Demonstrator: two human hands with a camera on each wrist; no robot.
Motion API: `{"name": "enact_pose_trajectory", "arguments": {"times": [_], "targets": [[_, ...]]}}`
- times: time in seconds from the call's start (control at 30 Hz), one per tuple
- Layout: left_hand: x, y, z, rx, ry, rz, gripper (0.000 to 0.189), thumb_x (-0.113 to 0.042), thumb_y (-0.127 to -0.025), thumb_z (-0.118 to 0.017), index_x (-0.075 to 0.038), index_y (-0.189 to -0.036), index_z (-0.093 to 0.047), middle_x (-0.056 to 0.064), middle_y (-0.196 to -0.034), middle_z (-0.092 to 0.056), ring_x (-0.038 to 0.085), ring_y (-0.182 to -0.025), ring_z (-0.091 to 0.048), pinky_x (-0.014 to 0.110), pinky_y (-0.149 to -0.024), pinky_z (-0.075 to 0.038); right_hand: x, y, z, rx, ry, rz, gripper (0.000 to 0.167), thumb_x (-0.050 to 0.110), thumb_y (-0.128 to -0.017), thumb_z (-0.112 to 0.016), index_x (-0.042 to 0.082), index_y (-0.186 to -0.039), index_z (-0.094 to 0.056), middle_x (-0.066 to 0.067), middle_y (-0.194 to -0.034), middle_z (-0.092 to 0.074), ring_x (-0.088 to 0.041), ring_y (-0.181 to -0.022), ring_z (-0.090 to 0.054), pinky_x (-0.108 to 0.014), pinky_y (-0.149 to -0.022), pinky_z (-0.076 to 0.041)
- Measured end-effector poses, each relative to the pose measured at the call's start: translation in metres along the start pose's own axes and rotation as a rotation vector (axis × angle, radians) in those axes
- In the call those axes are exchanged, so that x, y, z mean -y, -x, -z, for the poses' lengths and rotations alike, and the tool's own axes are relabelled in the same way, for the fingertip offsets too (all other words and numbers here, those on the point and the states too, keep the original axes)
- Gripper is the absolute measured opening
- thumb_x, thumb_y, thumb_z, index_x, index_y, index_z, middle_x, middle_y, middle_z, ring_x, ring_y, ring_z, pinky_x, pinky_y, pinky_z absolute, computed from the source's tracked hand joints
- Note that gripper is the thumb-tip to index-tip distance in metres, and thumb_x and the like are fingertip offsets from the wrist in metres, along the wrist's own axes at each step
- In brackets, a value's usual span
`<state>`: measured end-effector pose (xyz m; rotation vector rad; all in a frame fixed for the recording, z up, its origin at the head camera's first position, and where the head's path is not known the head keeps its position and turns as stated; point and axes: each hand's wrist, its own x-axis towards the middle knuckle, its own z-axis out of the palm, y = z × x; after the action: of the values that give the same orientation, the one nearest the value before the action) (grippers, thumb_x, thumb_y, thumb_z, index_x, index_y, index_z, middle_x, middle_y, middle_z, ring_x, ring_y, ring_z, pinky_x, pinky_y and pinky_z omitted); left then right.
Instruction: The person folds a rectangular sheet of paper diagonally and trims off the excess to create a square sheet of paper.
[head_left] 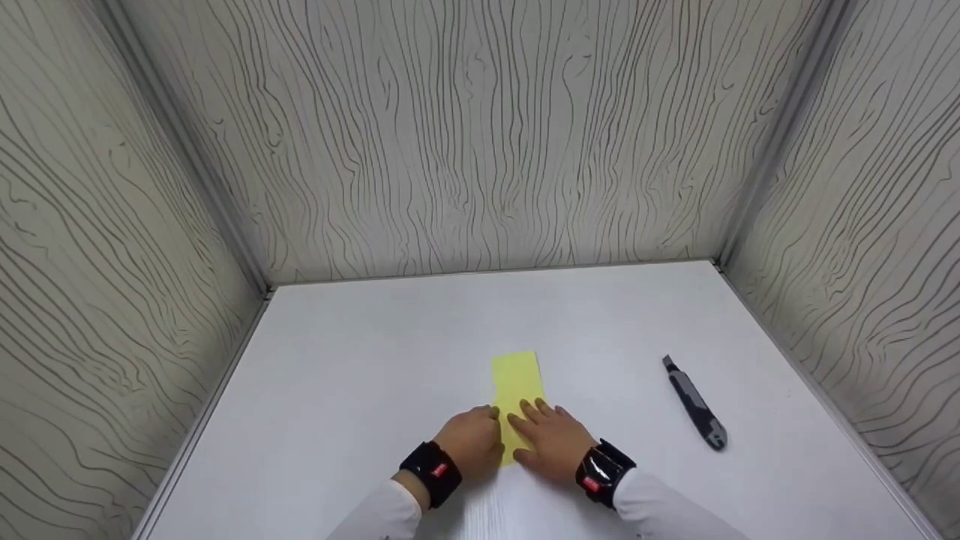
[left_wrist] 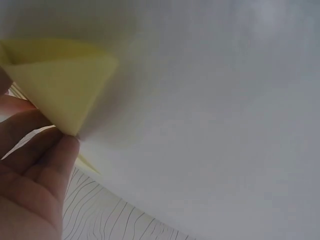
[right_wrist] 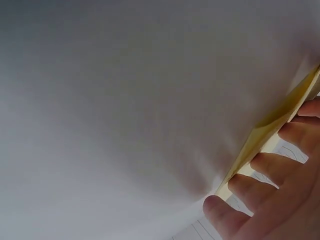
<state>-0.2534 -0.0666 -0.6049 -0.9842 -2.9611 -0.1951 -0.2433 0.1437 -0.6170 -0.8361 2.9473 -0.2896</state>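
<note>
A strip of folded yellow paper (head_left: 516, 373) lies lengthwise on the white table, between both hands. Curled fingers of my left hand (head_left: 471, 441) hold its left edge near the close end. In the left wrist view, the paper (left_wrist: 65, 90) shows a loose, pointed fold above those fingertips. My right hand (head_left: 556, 444) lies with spread, mostly straight fingers on the right part of the strip. Seen from the right wrist, the fingertips line the paper's edge (right_wrist: 265, 131), where layers stand slightly apart. The palms hide part of the near end.
A black and grey utility knife (head_left: 696, 405) lies to the right on the white table (head_left: 360, 360), its blade tip pointing away. Wood-grain patterned panels (head_left: 480, 150) enclose the table at the back and both sides.
</note>
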Motion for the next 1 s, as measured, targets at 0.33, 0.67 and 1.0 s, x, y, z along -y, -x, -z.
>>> {"name": "enact_pose_trajectory", "arguments": {"times": [0.33,0.67,1.0], "targets": [[-0.002,-0.001,-0.001,-0.01,-0.013,0.008,0.021,-0.022,-0.097,-0.073,-0.004,-0.095,-0.084,0.01,-0.126,-0.076,0.028,-0.121,-0.074,0.037,-0.101,-0.061,-0.008,-0.003,-0.012,-0.024,0.012,-0.013,0.064,0.049,-0.104,-0.062,0.012,-0.157,-0.058,-0.023,-0.164,-0.052,-0.049,-0.151,-0.049,-0.066,-0.12,-0.042],[-0.003,-0.002,-0.001,0.006,-0.034,0.006,0.026,-0.027,-0.097,-0.075,-0.004,-0.099,-0.085,0.011,-0.132,-0.076,0.028,-0.125,-0.073,0.036,-0.103,-0.06,-0.011,0.008,-0.004,0.021,0.023,0.032,0.072,0.055,-0.099,-0.068,0.013,-0.156,-0.059,-0.021,-0.164,-0.053,-0.047,-0.15,-0.051,-0.066,-0.119,-0.043],[-0.002,-0.002,0.0,-0.035,-0.045,-0.001,0.025,-0.029,-0.094,-0.078,-0.006,-0.086,-0.082,0.009,-0.123,-0.078,0.026,-0.114,-0.075,0.036,-0.097,-0.062,-0.017,0.02,0.007,0.027,-0.014,-0.022,0.071,0.054,-0.099,-0.07,0.011,-0.155,-0.06,-0.024,-0.163,-0.052,-0.051,-0.15,-0.05,-0.067,-0.119,-0.043]]}}
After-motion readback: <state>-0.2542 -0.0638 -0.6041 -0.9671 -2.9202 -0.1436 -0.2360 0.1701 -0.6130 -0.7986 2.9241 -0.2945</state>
